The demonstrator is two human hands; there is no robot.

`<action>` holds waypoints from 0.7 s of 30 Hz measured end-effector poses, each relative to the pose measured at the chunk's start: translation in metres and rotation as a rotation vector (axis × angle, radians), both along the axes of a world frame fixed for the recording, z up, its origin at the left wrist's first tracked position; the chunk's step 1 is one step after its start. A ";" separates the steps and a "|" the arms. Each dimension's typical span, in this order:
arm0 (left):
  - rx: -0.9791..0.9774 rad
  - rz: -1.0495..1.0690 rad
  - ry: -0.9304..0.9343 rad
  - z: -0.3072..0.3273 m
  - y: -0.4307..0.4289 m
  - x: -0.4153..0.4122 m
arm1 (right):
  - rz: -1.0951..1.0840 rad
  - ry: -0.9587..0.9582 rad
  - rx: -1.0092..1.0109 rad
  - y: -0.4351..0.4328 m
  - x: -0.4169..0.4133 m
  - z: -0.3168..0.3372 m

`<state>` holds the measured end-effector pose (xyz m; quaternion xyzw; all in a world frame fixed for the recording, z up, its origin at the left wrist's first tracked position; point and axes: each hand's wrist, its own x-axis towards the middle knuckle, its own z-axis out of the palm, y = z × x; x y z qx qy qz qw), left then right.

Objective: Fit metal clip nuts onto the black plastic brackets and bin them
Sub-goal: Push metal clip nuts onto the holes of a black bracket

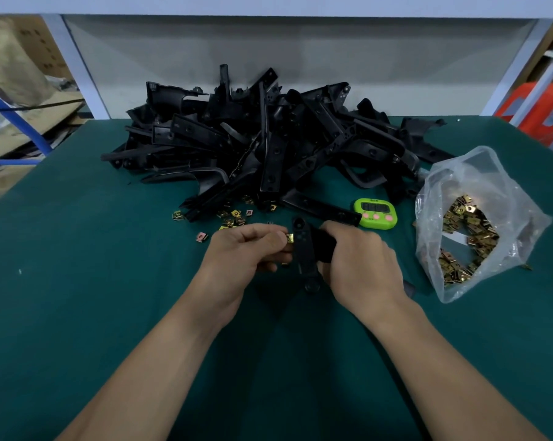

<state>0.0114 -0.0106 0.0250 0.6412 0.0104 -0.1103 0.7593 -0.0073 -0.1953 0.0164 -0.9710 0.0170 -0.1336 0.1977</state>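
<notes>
Presently in hand: one long black moulded plastic bracket [304, 253], held over the near middle of the dark green bench mat [109, 281].

Right hand [361, 262]: fingers curled round the bracket's right flank.

Left hand [246, 253]: thumb and forefinger pinch a small brass-coloured metal clip nut [290, 238] against the bracket's left edge, towards its far end.

Handling, as judged: the bracket looks light, stiff and matt, and is best held by its broad body. The clip nut looks tiny, springy and probably sharp-edged, and is apt to skew or slip. Pinch it by its flat faces and push it squarely onto the edge.

Stock:
- Heap of like black brackets [269, 148], far middle.
- Scattered loose clip nuts [234, 216], just beyond the left hand.
- Clear plastic bag of clip nuts [478, 218], right.
- Lime-green digital timer [376, 213], just beyond the right hand.

Room: widest to the left and near. The bag crowds the right and the heap closes off the far side. No bin in view.
</notes>
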 end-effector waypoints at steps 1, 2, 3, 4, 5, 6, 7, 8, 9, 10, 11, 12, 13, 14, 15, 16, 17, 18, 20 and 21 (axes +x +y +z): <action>0.008 0.002 -0.005 0.000 0.000 0.000 | 0.000 0.002 0.000 0.000 0.000 0.000; 0.012 0.005 -0.008 0.000 0.000 0.000 | 0.000 0.006 0.000 0.000 0.000 0.000; 0.014 0.010 -0.007 0.000 -0.001 0.000 | 0.000 0.009 0.000 0.000 -0.001 0.001; 0.015 0.018 -0.003 0.000 -0.001 -0.001 | -0.001 0.011 0.001 0.000 -0.001 0.001; 0.017 0.027 0.000 0.000 -0.002 -0.001 | -0.003 0.013 0.002 0.000 -0.001 0.002; 0.021 0.036 0.002 0.000 -0.003 -0.001 | -0.004 0.016 0.000 0.001 -0.002 0.003; 0.024 0.040 0.002 0.000 -0.004 -0.001 | -0.003 0.018 -0.003 0.001 -0.002 0.003; 0.026 0.038 0.000 0.000 -0.005 -0.001 | -0.001 0.017 -0.009 0.001 -0.002 0.004; 0.028 0.032 -0.004 0.000 -0.005 -0.001 | -0.001 0.014 -0.016 0.002 -0.002 0.004; 0.034 0.029 -0.010 0.000 -0.006 -0.001 | -0.005 0.010 -0.026 0.002 -0.002 0.004; 0.042 0.032 -0.017 0.000 -0.006 -0.002 | -0.009 0.004 -0.037 0.002 -0.002 0.004; 0.047 0.042 -0.024 -0.001 -0.007 -0.003 | -0.013 -0.003 -0.049 0.002 -0.002 0.005; 0.047 0.056 -0.031 -0.001 -0.007 -0.004 | -0.017 -0.011 -0.060 0.002 -0.003 0.005; 0.043 0.071 -0.038 -0.002 -0.008 -0.005 | -0.022 -0.020 -0.072 0.003 -0.003 0.006; 0.045 0.084 -0.047 -0.003 -0.010 -0.007 | -0.031 -0.030 -0.084 0.003 -0.004 0.006; 0.065 0.095 -0.064 -0.003 -0.011 -0.008 | -0.040 -0.037 -0.099 0.004 -0.004 0.007; 0.104 0.105 -0.091 -0.003 -0.012 -0.008 | -0.049 -0.044 -0.112 0.005 -0.004 0.007; 0.157 0.119 -0.123 -0.003 -0.012 -0.008 | -0.053 -0.047 -0.122 0.005 -0.005 0.007; 0.276 0.153 -0.189 -0.002 -0.013 -0.009 | -0.053 -0.049 -0.141 0.007 -0.005 0.008; 0.340 0.173 -0.221 -0.002 -0.013 -0.010 | -0.051 -0.046 -0.152 0.008 -0.006 0.008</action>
